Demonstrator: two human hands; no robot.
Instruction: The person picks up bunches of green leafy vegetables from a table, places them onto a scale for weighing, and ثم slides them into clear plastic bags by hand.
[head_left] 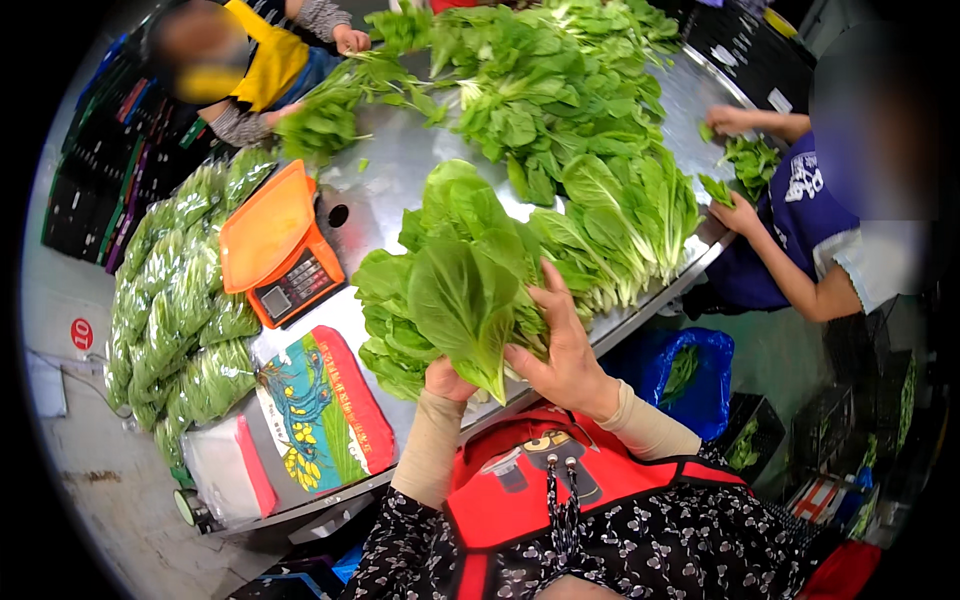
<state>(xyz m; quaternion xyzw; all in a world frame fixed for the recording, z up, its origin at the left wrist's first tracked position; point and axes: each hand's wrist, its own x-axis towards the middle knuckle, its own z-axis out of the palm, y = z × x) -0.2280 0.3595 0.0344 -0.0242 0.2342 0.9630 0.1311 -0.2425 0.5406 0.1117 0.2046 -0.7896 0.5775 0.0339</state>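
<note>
A bunch of broad-leaved greens (465, 285) is held in front of me above the steel table's near edge, leaves pointing away. My left hand (450, 381) grips it low at the stem end, its fingers mostly hidden by the leaves. Along the bunch's right side, my right hand (565, 350) is curled round it, with the thumb toward the stems. More loose greens (385, 345) lie under and left of the bunch. To the right, a row of greens (620, 225) rests with pale stems facing the near edge.
An orange scale (275, 240) stands left on the steel table (375, 190). Beside it are bagged greens (165, 310), a printed colourful bag (325, 410) and clear plastic bags (232, 470). Co-workers' hands (350, 40) (738, 213) handle greens across the table and at right. A blue-lined bin (700, 370) sits below.
</note>
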